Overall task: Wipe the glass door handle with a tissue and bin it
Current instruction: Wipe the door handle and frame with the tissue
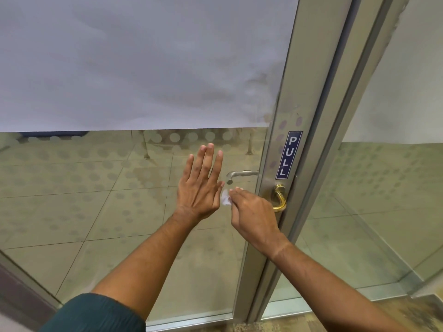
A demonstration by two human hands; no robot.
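A brass lever handle (280, 197) sits on the metal stile of the glass door (119, 200), under a blue PULL sign (288, 155). My right hand (254, 214) covers the lever's left end and pinches a small white tissue (225, 198) in its fingertips. My left hand (202, 185) is flat with fingers spread, just left of the tissue, against or near the glass. A silver lever (239, 174) on the far side shows through the glass above the tissue.
The door's upper pane is frosted grey (143, 63). A fixed glass panel (383, 200) stands right of the metal frame (335, 130). Tiled floor and chair legs (146, 149) show behind the glass. No bin is in view.
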